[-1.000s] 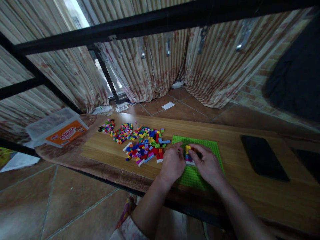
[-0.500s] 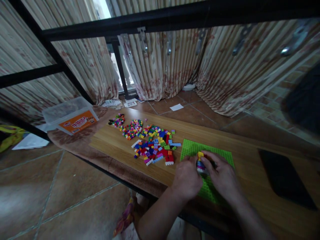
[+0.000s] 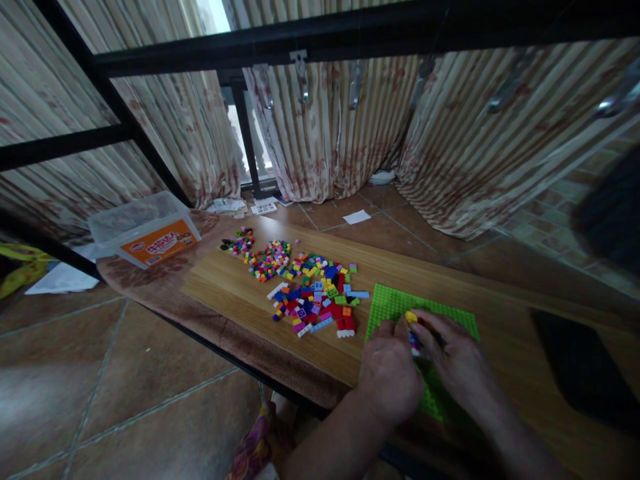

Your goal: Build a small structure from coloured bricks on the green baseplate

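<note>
A small stack of coloured bricks (image 3: 413,331), yellow on top, stands on the green baseplate (image 3: 395,304) on the wooden tabletop. My left hand (image 3: 390,373) and my right hand (image 3: 457,363) are both closed around this stack, fingers pinching it from either side. Most of the stack is hidden by my fingers. A spread of loose bricks (image 3: 313,293) in many colours lies to the left of the baseplate.
A clear plastic tub with an orange label (image 3: 145,230) sits at the table's far left on a brown mat. A dark flat object (image 3: 583,367) lies at the right. Black metal bars cross overhead, striped curtains hang behind, and tiled floor lies below.
The view has shifted, so the hands and baseplate sit lower and further right in frame. Both hands stay closed on the brick stack on the baseplate.
</note>
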`<state>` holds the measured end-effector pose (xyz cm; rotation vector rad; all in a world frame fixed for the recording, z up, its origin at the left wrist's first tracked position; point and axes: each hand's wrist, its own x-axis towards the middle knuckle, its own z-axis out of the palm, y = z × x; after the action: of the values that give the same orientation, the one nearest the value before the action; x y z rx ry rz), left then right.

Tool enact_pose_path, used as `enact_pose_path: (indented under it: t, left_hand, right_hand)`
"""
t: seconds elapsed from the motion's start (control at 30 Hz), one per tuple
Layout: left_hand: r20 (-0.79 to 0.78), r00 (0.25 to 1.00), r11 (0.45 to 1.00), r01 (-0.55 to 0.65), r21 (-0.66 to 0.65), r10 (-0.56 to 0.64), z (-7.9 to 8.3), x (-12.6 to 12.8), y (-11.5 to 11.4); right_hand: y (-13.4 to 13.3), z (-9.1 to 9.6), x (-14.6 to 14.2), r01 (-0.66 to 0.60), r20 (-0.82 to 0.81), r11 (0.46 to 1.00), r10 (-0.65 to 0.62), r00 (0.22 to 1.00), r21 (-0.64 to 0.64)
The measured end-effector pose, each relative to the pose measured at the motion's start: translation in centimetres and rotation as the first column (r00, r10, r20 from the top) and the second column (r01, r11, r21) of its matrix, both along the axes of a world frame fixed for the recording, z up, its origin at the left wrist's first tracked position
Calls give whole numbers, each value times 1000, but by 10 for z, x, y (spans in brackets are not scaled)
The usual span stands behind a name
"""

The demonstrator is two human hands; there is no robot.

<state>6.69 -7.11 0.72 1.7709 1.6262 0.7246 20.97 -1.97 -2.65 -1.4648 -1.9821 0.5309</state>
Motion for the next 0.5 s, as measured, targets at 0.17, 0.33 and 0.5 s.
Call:
enact_pose_path:
  t: [0.17,0.33,0.5]
  left_hand:
    - [7,1000,1000,9,-22,-9,0,1,1]
    - [9,1000,1000,1,-6,-1,-1,-1,3]
    - [7,1000,1000,19,6,-19,-3,-6,8]
  right_hand:
    - [3,0,1,-10,22,1000,10,1000,-11]
    - [3,1,-2,-20,13,1000,20,1000,1]
    - [0,-3,-5,-4,-22,998,6,1000,67]
